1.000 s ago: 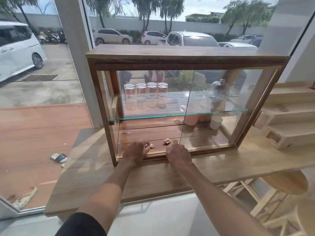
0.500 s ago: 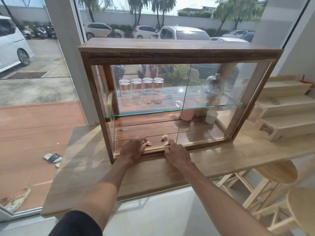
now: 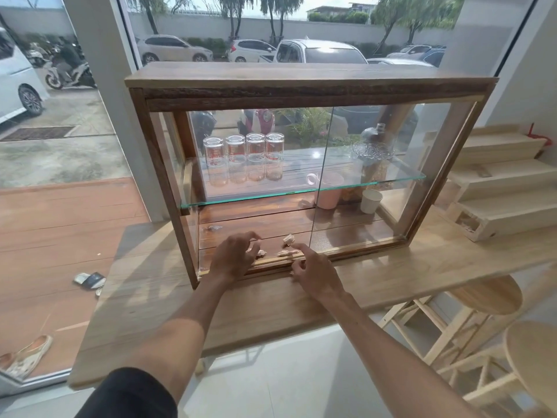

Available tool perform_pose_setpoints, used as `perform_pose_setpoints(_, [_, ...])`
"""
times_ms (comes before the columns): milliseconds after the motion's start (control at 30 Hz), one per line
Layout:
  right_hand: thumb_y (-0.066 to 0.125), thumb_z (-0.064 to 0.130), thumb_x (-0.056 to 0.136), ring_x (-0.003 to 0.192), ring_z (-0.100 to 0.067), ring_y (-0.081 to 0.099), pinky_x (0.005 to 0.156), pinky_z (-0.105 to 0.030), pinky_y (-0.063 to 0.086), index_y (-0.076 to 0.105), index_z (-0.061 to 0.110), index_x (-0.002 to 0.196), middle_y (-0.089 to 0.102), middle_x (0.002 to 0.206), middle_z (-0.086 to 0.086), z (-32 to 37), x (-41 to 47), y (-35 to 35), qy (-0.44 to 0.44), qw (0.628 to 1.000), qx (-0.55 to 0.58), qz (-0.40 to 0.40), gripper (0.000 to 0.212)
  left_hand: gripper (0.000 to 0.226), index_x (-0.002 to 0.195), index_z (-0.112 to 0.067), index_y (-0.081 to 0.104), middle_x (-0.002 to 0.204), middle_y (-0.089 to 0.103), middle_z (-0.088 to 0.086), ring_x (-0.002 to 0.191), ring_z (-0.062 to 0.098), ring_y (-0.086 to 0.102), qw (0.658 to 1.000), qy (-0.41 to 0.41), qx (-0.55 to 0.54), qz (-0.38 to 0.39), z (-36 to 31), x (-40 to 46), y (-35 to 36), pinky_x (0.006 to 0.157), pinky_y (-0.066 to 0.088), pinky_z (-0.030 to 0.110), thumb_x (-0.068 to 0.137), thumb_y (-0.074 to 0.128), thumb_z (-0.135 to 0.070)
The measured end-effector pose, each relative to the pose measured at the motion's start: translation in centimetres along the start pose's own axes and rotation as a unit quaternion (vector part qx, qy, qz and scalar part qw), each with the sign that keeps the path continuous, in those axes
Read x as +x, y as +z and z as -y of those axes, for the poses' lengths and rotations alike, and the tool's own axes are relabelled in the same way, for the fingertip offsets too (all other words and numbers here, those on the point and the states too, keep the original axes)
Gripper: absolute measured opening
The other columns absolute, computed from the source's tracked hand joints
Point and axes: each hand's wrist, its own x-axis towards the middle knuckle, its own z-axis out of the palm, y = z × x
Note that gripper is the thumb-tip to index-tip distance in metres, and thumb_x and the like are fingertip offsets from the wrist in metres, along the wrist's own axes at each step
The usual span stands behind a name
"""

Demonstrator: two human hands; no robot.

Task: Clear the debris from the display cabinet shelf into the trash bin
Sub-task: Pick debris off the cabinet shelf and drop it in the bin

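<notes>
Wooden cabinet shelf [image 3: 256, 227], left hand [image 3: 233, 256] now reaching onto it, fingers apart, right hand [image 3: 313, 271] fingers curled, empty

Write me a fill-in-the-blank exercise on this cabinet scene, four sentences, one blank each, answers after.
1. On the glass shelf stand ____ upside-down clear glasses in a row.
2. The pink mug sits on the wooden bottom shelf beside a ____ paper cup.
3. The left hand and right hand reach in at the cabinet's ____ shelf.
4. The debris scraps lie between the two ____.

Answers: four; white; bottom; hands
</notes>
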Motion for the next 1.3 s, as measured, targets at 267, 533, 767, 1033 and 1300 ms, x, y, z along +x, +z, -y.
perform_pose_setpoints(267, [0.061, 0.034, 0.086, 0.081, -0.026, 0.070, 0.074, -0.038, 0.057, 0.067, 0.035, 0.110, 0.074, 0.078, -0.001, -2.6, -0.6, -1.2, -0.013, 0.999, -0.027, -0.033, 0.026, 0.032, 0.101, -0.022, 0.072, 0.089, 0.069, 0.005, 0.083, 0.026, 0.065, 0.998, -0.040, -0.025, 0.050, -2.9, 2.6, 2.7, 0.068, 0.052, 0.037, 0.083, 0.067, -0.049])
perform_pose_setpoints(533, [0.065, 0.043, 0.084, 0.072, -0.018, 0.068, 0.073, -0.036, 0.057, 0.065, 0.035, 0.106, 0.063, 0.061, 0.008, -4.3, -0.5, -1.8, -0.056, 0.997, -0.047, -0.013, 0.024, 0.031, 0.095, -0.022, 0.073, 0.088, 0.071, 0.008, 0.083, 0.027, 0.066, 0.998, -0.058, -0.020, 0.029, -4.7, 3.1, 4.4, 0.065, 0.046, 0.034, 0.080, 0.069, -0.049])
perform_pose_setpoints(767, [0.067, 0.051, 0.086, 0.082, -0.016, 0.069, 0.077, -0.032, 0.055, 0.070, 0.037, 0.103, 0.074, 0.078, 0.007, -5.1, -0.2, -1.6, -0.069, 0.996, -0.053, 0.022, 0.023, 0.018, 0.089, -0.023, 0.075, 0.088, 0.072, 0.007, 0.081, 0.026, 0.066, 0.997, -0.070, -0.021, 0.016, -5.2, 3.0, 4.6, 0.066, 0.050, 0.034, 0.085, 0.067, -0.038])
perform_pose_setpoints(1033, [0.069, 0.045, 0.087, 0.071, -0.006, 0.063, 0.065, -0.027, 0.047, 0.074, 0.036, 0.097, 0.068, 0.072, 0.015, -5.1, 0.3, -1.1, -0.099, 0.994, -0.026, 0.034, 0.015, 0.013, 0.095, -0.019, 0.076, 0.080, 0.065, 0.002, 0.072, 0.020, 0.058, 0.999, -0.037, 0.008, -0.002, -1.8, 1.5, 0.6, 0.059, 0.040, 0.029, 0.086, 0.070, -0.028])
perform_pose_setpoints(1300, [0.069, 0.048, 0.087, 0.052, -0.005, 0.056, 0.057, -0.031, 0.049, 0.072, 0.030, 0.092, 0.058, 0.055, 0.011, -2.8, 1.3, -0.6, -0.121, 0.992, 0.030, -0.017, 0.019, 0.014, 0.097, -0.020, 0.073, 0.078, 0.053, -0.004, 0.072, 0.016, 0.053, 0.998, -0.046, 0.041, 0.016, 1.3, -1.4, -1.4, 0.064, 0.048, 0.032, 0.092, 0.063, -0.027])
